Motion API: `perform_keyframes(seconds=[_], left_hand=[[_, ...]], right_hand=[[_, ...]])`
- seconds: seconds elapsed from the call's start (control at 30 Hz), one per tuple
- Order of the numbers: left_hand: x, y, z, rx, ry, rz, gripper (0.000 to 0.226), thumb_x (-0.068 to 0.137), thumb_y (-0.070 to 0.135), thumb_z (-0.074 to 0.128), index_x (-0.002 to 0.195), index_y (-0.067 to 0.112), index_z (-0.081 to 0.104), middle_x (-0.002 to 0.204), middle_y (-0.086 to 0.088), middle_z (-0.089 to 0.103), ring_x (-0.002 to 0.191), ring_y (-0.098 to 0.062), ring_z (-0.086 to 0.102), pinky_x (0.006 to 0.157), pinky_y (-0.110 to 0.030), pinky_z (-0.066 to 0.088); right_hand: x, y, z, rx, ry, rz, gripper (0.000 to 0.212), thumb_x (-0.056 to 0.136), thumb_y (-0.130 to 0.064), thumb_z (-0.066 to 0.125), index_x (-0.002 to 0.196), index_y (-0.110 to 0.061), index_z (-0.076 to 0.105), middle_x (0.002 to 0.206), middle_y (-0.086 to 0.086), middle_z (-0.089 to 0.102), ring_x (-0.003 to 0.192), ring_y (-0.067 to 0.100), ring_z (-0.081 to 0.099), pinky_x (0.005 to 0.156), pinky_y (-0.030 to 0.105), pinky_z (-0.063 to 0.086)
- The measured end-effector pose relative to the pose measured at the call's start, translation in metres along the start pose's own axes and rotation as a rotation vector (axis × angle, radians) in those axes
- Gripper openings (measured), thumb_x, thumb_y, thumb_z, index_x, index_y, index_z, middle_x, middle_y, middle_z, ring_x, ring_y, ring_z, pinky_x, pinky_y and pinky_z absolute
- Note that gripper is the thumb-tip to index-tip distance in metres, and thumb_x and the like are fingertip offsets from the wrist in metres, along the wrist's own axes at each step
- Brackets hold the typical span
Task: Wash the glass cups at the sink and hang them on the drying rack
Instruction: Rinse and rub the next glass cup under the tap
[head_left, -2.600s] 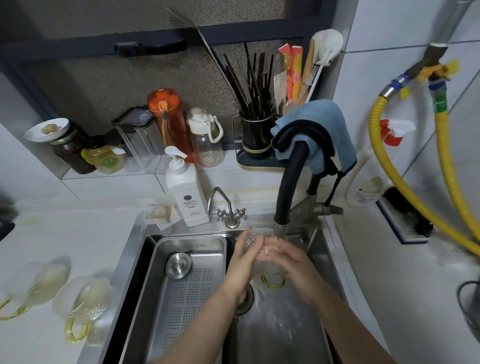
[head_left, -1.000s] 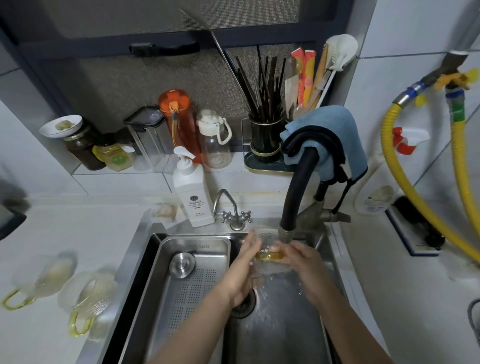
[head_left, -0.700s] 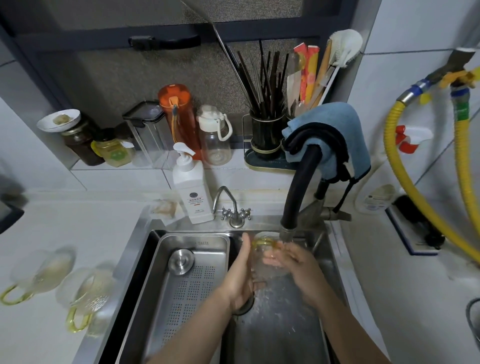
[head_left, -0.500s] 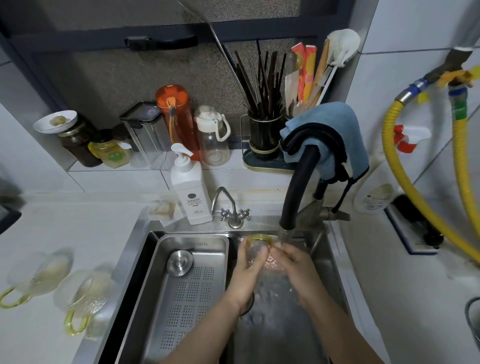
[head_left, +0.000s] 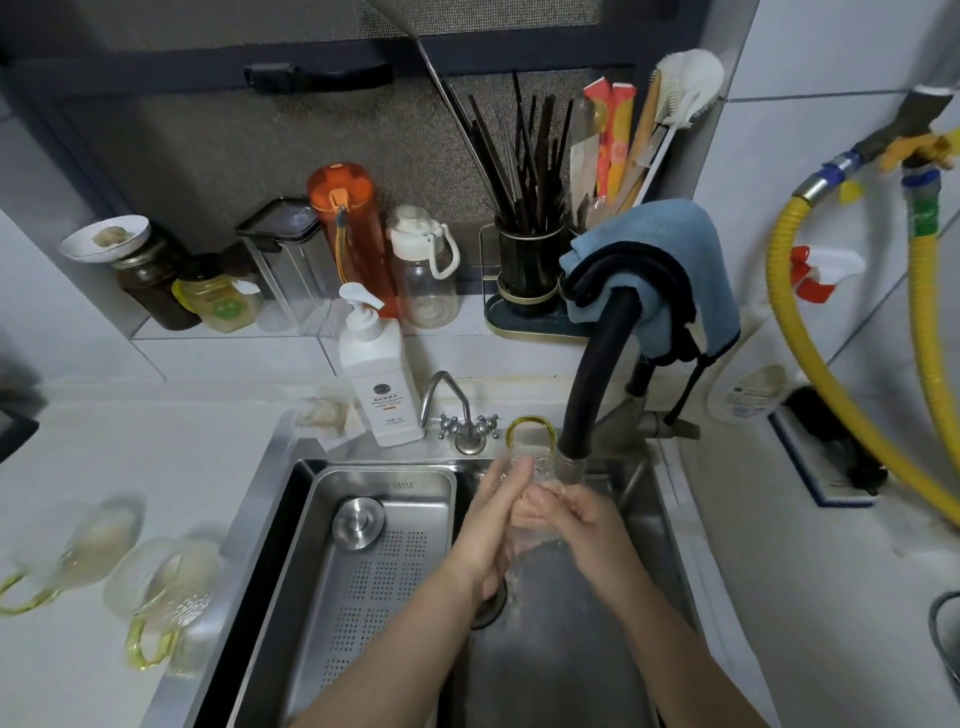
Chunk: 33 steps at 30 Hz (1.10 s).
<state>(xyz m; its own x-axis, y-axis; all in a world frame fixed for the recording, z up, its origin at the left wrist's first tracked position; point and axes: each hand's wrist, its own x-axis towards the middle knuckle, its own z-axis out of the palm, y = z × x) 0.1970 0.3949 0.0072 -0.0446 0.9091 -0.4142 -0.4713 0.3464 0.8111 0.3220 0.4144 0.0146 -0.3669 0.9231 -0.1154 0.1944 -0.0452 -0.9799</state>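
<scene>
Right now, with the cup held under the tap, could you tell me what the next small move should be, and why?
Probably turn the glass cup under the black faucet. Both the left hand and right hand wrap its body, so covered glass likely needs rinsing.

We see small print on the soap bottle label, but none of it is legible.
</scene>
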Motion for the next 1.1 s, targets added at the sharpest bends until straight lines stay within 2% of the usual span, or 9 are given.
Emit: perform_keyframes(seconds=[0.13, 0.23, 0.33, 0.43, 0.6, 0.67, 0.83, 0.97, 1.1], left_hand=[[0.000, -0.005, -0.003, -0.040, 0.081, -0.025, 0.057, 0.081, 0.054, 0.063, 0.130, 0.028, 0.051, 0.090, -0.007, 0.072, 0.078, -0.024, 0.070, 0.074, -0.037, 0.056], [0.000, -0.014, -0.005, 0.030, 0.107, -0.087, 0.058, 0.076, 0.062, 0.061, 0.123, 0.028, 0.060, 0.102, -0.008, 0.073, 0.095, -0.024, 0.070, 0.082, -0.043, 0.057], [-0.002, -0.019, -0.001, 0.066, 0.106, -0.132, 0.055, 0.080, 0.063, 0.058, 0.117, 0.023, 0.066, 0.112, -0.008, 0.072, 0.107, -0.024, 0.067, 0.080, -0.042, 0.058], [0.000, -0.015, -0.002, 0.071, 0.122, -0.167, 0.069, 0.073, 0.068, 0.063, 0.113, 0.012, 0.066, 0.101, -0.011, 0.073, 0.095, -0.024, 0.071, 0.076, -0.039, 0.058], [0.002, -0.009, -0.010, 0.113, 0.139, -0.189, 0.068, 0.077, 0.067, 0.060, 0.120, 0.014, 0.063, 0.102, -0.013, 0.073, 0.087, -0.024, 0.070, 0.070, -0.034, 0.058], [0.001, -0.010, -0.008, 0.105, 0.134, -0.181, 0.063, 0.082, 0.063, 0.057, 0.119, 0.014, 0.064, 0.103, -0.011, 0.074, 0.088, -0.022, 0.071, 0.066, -0.033, 0.057], [0.001, -0.008, -0.003, 0.102, 0.156, -0.176, 0.062, 0.078, 0.064, 0.063, 0.110, 0.012, 0.068, 0.106, -0.017, 0.072, 0.095, -0.030, 0.071, 0.075, -0.045, 0.059], [0.000, -0.004, -0.010, 0.140, 0.140, -0.190, 0.056, 0.082, 0.061, 0.061, 0.112, 0.014, 0.066, 0.098, -0.013, 0.075, 0.088, -0.027, 0.072, 0.076, -0.045, 0.059], [-0.002, -0.010, -0.006, 0.140, 0.129, -0.180, 0.051, 0.085, 0.060, 0.057, 0.111, 0.018, 0.068, 0.105, -0.011, 0.074, 0.097, -0.028, 0.071, 0.078, -0.046, 0.059]], right_hand=[[-0.007, -0.001, 0.003, -0.279, -0.067, -0.026, 0.027, 0.096, -0.036, 0.052, 0.083, -0.018, 0.068, 0.079, 0.000, 0.072, 0.078, 0.009, 0.068, 0.080, 0.034, 0.054], [-0.003, 0.003, -0.003, -0.557, -0.228, 0.006, 0.037, 0.096, -0.053, 0.035, 0.088, -0.033, 0.065, 0.087, -0.008, 0.069, 0.085, 0.005, 0.065, 0.089, 0.036, 0.051], [0.006, 0.002, -0.003, -0.351, -0.303, 0.041, 0.038, 0.095, -0.051, 0.043, 0.132, -0.043, 0.045, 0.132, -0.017, 0.056, 0.122, 0.000, 0.051, 0.109, 0.035, 0.039], [0.007, -0.003, -0.001, -0.153, -0.439, 0.090, 0.049, 0.097, -0.017, 0.050, 0.140, -0.033, 0.034, 0.133, -0.019, 0.048, 0.123, -0.006, 0.045, 0.108, 0.025, 0.038], [-0.001, 0.010, -0.004, -0.590, -0.381, -0.011, 0.033, 0.097, -0.046, 0.042, 0.105, -0.021, 0.063, 0.101, -0.003, 0.070, 0.095, 0.011, 0.064, 0.093, 0.041, 0.049], [0.002, 0.012, -0.007, -0.584, -0.384, -0.033, 0.042, 0.094, -0.055, 0.038, 0.124, -0.031, 0.054, 0.115, -0.004, 0.066, 0.106, 0.010, 0.061, 0.098, 0.037, 0.047], [0.011, 0.011, -0.002, -0.059, -0.500, 0.073, 0.055, 0.098, -0.012, 0.049, 0.143, -0.030, 0.023, 0.138, -0.014, 0.043, 0.134, 0.002, 0.038, 0.108, 0.015, 0.033], [0.001, 0.016, -0.006, -0.462, -0.428, 0.028, 0.051, 0.085, -0.069, 0.041, 0.110, -0.029, 0.061, 0.112, -0.007, 0.067, 0.108, 0.008, 0.061, 0.100, 0.034, 0.046], [0.003, 0.006, -0.009, -0.466, -0.415, -0.024, 0.038, 0.099, -0.040, 0.044, 0.136, -0.031, 0.043, 0.123, -0.009, 0.059, 0.117, 0.007, 0.055, 0.101, 0.025, 0.039]])
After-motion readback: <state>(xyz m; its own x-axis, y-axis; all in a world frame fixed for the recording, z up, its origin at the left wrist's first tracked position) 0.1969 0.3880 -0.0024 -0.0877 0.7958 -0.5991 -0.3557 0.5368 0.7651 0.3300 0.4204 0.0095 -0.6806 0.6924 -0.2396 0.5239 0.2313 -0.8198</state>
